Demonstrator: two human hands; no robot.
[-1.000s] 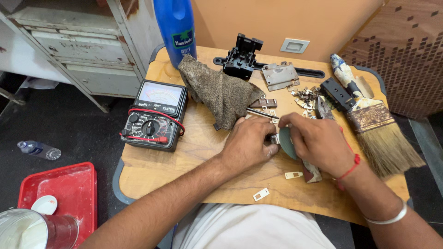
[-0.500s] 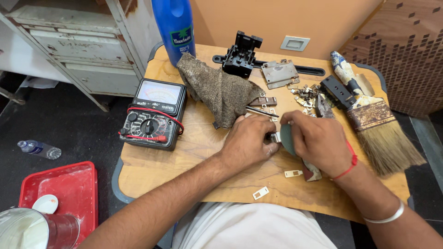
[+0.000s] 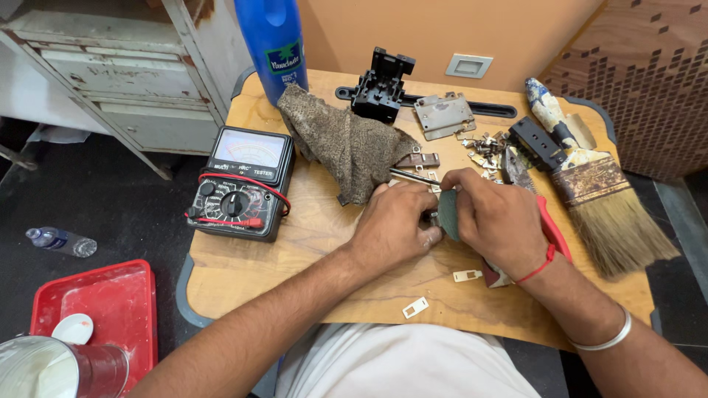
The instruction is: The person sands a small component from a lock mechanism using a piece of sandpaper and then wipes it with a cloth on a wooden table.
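Observation:
My left hand [image 3: 394,225] pinches a small metal part [image 3: 431,218] against the wooden table top [image 3: 310,236]. My right hand [image 3: 498,217] presses a folded piece of dark green abrasive sheet [image 3: 448,216] against that part. Both hands meet at the table's middle. Just behind them lie a thin metal rod [image 3: 413,176] and a brownish cloth [image 3: 346,144]. Two small white metal strips [image 3: 467,276] [image 3: 415,307] lie near the front edge.
A black analog multimeter [image 3: 240,184] with red leads sits on the left. A wide paintbrush [image 3: 590,184], black plastic parts [image 3: 381,85], a grey metal plate [image 3: 442,114] and loose small contacts [image 3: 487,147] fill the back. A blue bottle [image 3: 273,40] stands behind. A red tray [image 3: 96,309] lies on the floor.
Both hands stay together at the table's middle on the small part. The right hand has shifted slightly with the abrasive sheet. Nothing else has moved.

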